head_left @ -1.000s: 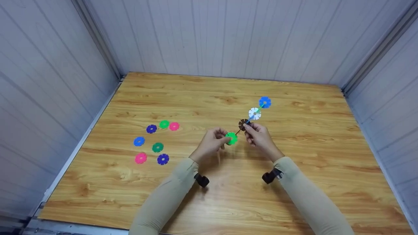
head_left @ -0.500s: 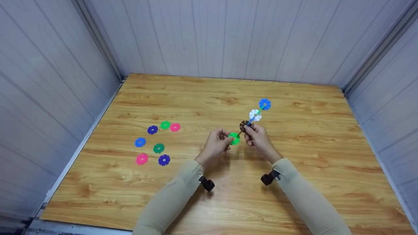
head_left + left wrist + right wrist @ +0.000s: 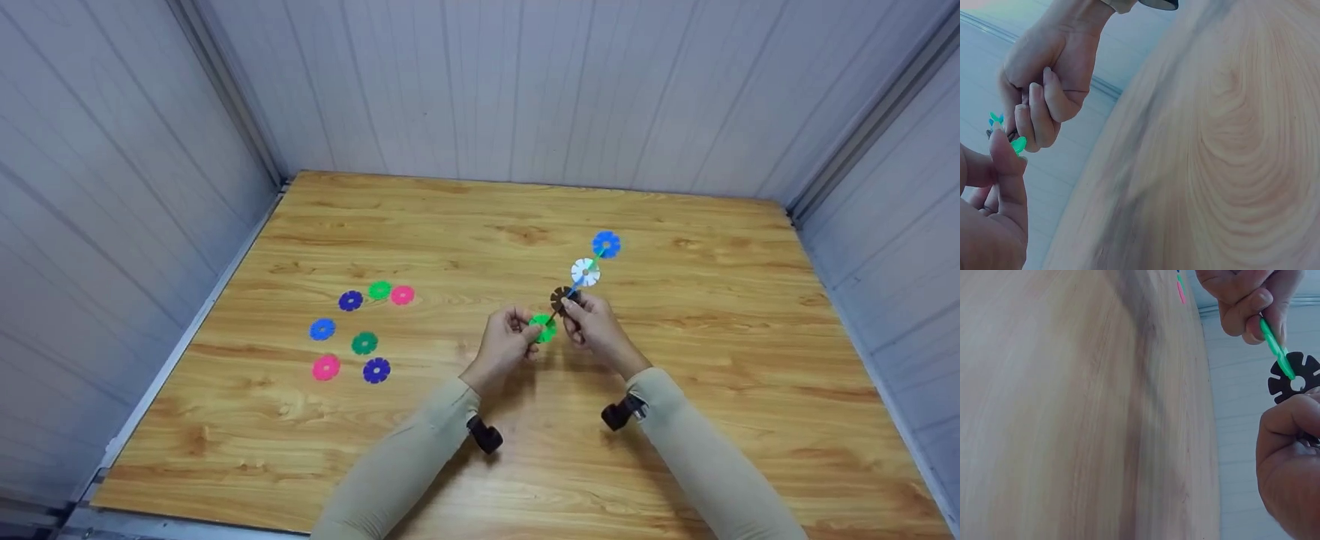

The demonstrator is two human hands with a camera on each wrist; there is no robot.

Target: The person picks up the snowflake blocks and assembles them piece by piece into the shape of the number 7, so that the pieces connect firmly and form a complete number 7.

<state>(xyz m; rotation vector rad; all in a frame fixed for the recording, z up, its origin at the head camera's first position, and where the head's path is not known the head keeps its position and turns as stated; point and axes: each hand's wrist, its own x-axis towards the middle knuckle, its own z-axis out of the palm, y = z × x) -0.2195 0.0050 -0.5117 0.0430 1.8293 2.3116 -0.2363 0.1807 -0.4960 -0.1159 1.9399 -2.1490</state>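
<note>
Notched plastic discs, slotted together, form a slanting chain held above the wooden table point(image 3: 675, 450). At its far end is a blue disc point(image 3: 612, 238), followed by a white disc point(image 3: 580, 268) and a dark disc point(image 3: 557, 300), with thinner discs seen edge-on between them. My right hand point(image 3: 602, 334) pinches the chain at the dark disc, thumb on top. My left hand point(image 3: 501, 345) pinches a bright green disc point(image 3: 547, 325) at the near end. In the right wrist view, the green disc point(image 3: 1273, 343) reaches edge-on into a black disc point(image 3: 1279, 385). Fingertips cover parts of both.
Several loose discs lie flat on the left of the table, among them a pink disc point(image 3: 320, 372), a dark green disc point(image 3: 358, 344) and a purple disc point(image 3: 370, 375). Pale panel walls point(image 3: 480, 90) enclose the table at the back and sides.
My left hand has moved right and slightly nearer with the green disc, closing toward my right hand. The chain and my right hand have shifted slightly nearer. The loose discs have stayed put.
</note>
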